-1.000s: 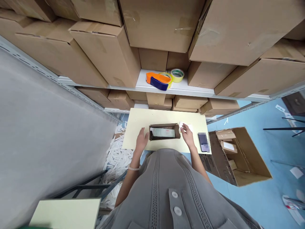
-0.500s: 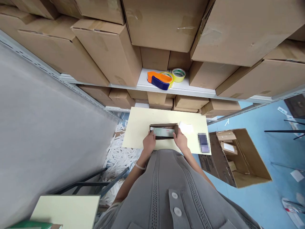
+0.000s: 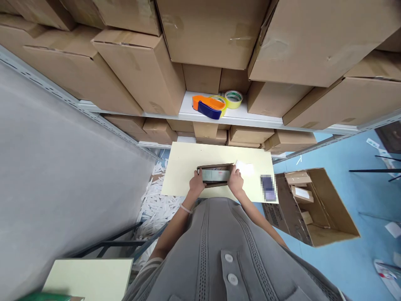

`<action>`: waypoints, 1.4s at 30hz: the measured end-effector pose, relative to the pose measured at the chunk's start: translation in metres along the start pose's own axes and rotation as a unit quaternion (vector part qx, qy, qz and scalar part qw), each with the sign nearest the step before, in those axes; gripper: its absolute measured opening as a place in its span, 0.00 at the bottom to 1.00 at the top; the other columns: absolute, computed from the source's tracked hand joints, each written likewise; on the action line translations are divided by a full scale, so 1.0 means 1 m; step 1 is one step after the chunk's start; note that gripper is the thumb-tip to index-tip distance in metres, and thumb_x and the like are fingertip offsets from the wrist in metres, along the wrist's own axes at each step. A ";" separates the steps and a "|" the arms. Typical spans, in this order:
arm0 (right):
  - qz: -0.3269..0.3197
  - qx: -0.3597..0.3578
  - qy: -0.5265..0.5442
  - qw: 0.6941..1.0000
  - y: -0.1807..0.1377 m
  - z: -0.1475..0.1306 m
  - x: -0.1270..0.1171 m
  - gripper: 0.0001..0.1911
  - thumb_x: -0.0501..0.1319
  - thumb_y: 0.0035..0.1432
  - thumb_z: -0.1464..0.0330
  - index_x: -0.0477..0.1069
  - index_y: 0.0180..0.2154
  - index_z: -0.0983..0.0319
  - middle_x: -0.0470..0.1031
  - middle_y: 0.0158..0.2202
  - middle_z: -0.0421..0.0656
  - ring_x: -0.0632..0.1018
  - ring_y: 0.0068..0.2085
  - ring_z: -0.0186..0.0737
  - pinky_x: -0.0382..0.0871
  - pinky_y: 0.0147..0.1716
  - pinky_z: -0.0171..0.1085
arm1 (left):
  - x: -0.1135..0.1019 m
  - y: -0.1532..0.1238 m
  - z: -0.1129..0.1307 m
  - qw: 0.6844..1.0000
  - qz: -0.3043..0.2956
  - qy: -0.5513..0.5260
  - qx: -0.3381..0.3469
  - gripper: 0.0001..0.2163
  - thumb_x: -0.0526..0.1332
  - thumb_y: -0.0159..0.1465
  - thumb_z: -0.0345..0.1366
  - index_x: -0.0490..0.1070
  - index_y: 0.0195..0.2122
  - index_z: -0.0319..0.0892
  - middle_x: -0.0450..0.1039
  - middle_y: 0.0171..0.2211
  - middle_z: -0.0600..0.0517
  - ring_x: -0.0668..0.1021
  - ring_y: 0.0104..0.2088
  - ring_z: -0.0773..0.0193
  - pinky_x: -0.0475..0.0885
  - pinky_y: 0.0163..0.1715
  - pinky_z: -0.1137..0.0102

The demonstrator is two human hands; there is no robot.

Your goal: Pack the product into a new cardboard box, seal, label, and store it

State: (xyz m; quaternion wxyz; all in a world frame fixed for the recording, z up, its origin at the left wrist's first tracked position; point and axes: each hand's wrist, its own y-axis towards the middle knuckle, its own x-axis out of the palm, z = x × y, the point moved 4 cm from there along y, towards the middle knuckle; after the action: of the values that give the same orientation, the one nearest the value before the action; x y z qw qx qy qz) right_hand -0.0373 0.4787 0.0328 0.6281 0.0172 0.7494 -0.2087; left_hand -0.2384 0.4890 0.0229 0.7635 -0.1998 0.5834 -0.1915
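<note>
A small open cardboard box (image 3: 216, 185) rests on the pale yellow tabletop (image 3: 181, 163) in front of me. Inside it lies a long pale green packet (image 3: 215, 175) with some red print at its right end. At the box's left end my left hand (image 3: 196, 183) is closed round the wall, thumb over the rim. My right hand (image 3: 235, 179) grips the opposite end the same way. White paper (image 3: 246, 168) lies just beyond my right hand. The fingertips on the outer walls are partly hidden.
Near the table's right edge lies a blurred dark item (image 3: 268, 187). A large open carton (image 3: 335, 225) with several small boxes stands on the blue floor. On the shelf ahead are a tape dispenser (image 3: 208, 106) and a tape roll (image 3: 233, 99), among cartons. Shredded paper (image 3: 159, 205) lies at left.
Both hands have shifted their hold on the box's ends, the fingers now wrapping more fully round them. The box is slightly tilted compared with before, and the view has moved a little.
</note>
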 end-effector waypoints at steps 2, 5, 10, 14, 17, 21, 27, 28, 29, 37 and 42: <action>0.023 0.024 -0.016 0.999 -0.002 -0.006 0.005 0.36 0.51 0.57 0.79 0.44 0.66 0.67 0.67 0.52 0.59 0.72 0.53 0.52 0.74 0.40 0.41 | 0.001 0.005 0.005 0.999 -0.001 0.012 -0.035 0.40 0.64 0.57 0.31 0.45 0.68 0.40 0.57 0.62 0.35 0.78 0.47 0.51 0.74 0.42 0.65; 0.043 0.030 -0.023 0.998 0.005 -0.013 0.008 0.33 0.46 0.59 0.80 0.47 0.66 0.67 0.68 0.51 0.60 0.75 0.51 0.52 0.75 0.39 0.41 | 0.001 0.016 0.011 0.996 0.005 0.014 -0.084 0.37 0.60 0.58 0.26 0.48 0.68 0.37 0.64 0.56 0.33 0.80 0.45 0.51 0.75 0.40 0.65; 0.012 0.039 -0.015 0.999 0.024 -0.021 0.004 0.26 0.43 0.64 0.76 0.53 0.63 0.72 0.71 0.47 0.67 0.79 0.45 0.54 0.74 0.40 0.45 | 0.002 0.032 0.018 0.993 0.013 0.005 -0.120 0.31 0.56 0.63 0.27 0.50 0.68 0.35 0.72 0.46 0.31 0.80 0.44 0.48 0.76 0.37 0.63; -0.045 -0.011 -0.036 0.998 0.028 -0.037 0.012 0.23 0.46 0.64 0.75 0.56 0.59 0.71 0.73 0.46 0.67 0.79 0.46 0.53 0.72 0.42 0.44 | 0.009 0.037 0.028 0.990 0.023 0.003 -0.141 0.31 0.53 0.63 0.27 0.49 0.68 0.35 0.72 0.46 0.30 0.80 0.43 0.45 0.77 0.31 0.61; -0.069 -0.028 -0.050 0.996 0.028 -0.049 0.023 0.23 0.49 0.62 0.75 0.57 0.58 0.73 0.74 0.46 0.68 0.79 0.48 0.53 0.71 0.42 0.44 | 0.014 0.038 0.036 0.988 0.027 0.005 -0.154 0.30 0.52 0.64 0.27 0.50 0.68 0.34 0.70 0.48 0.28 0.80 0.40 0.45 0.77 0.28 0.59; -0.100 -0.030 -0.057 0.993 0.032 -0.055 0.033 0.22 0.51 0.59 0.77 0.60 0.56 0.72 0.77 0.45 0.63 0.79 0.48 0.51 0.69 0.44 0.46 | 0.010 0.034 0.037 0.990 0.020 -0.003 -0.140 0.29 0.53 0.63 0.28 0.52 0.67 0.32 0.70 0.49 0.27 0.80 0.39 0.45 0.76 0.30 0.58; -0.143 -0.079 -0.035 0.986 0.036 -0.037 0.023 0.15 0.55 0.62 0.69 0.69 0.49 0.68 0.75 0.49 0.57 0.77 0.51 0.48 0.63 0.52 0.45 | -0.006 -0.001 0.010 0.993 0.095 -0.025 0.072 0.29 0.55 0.67 0.44 0.51 0.67 0.45 0.58 0.63 0.35 0.70 0.57 0.44 0.70 0.50 0.55; -0.146 -0.102 -0.012 0.984 0.035 -0.030 0.019 0.16 0.55 0.63 0.67 0.69 0.50 0.66 0.75 0.50 0.54 0.77 0.51 0.46 0.64 0.52 0.42 | -0.006 -0.009 0.003 0.985 0.117 -0.035 0.118 0.29 0.54 0.67 0.45 0.50 0.68 0.45 0.56 0.64 0.36 0.68 0.60 0.44 0.68 0.53 0.54; -0.145 -0.131 0.020 0.981 0.033 -0.022 0.015 0.16 0.54 0.64 0.65 0.68 0.50 0.64 0.74 0.52 0.51 0.76 0.51 0.43 0.65 0.51 0.39 | -0.005 -0.017 -0.004 0.978 0.130 -0.049 0.156 0.29 0.53 0.68 0.45 0.48 0.68 0.44 0.54 0.65 0.36 0.65 0.62 0.45 0.66 0.56 0.54; -0.128 -0.255 0.250 0.925 0.002 0.050 0.002 0.25 0.56 0.63 0.59 0.62 0.60 0.58 0.65 0.63 0.47 0.65 0.64 0.42 0.60 0.61 0.44 | 0.015 -0.033 -0.037 0.957 0.115 -0.143 0.226 0.38 0.54 0.67 0.47 0.32 0.70 0.40 0.46 0.69 0.38 0.55 0.68 0.52 0.58 0.63 0.58; -0.149 -0.248 0.266 0.920 -0.005 0.055 0.009 0.26 0.56 0.63 0.61 0.61 0.62 0.57 0.59 0.66 0.44 0.56 0.68 0.40 0.55 0.64 0.47 | 0.017 -0.022 -0.033 0.969 0.075 -0.127 0.198 0.34 0.55 0.67 0.44 0.40 0.69 0.44 0.52 0.68 0.43 0.58 0.67 0.52 0.61 0.61 0.56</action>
State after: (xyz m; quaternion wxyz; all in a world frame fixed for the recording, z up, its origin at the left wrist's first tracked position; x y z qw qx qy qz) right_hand 0.0111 0.4537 0.0187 0.3516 -0.1959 0.9105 -0.0951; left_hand -0.2673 0.4591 0.0125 0.8678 -0.0233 0.4457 -0.2183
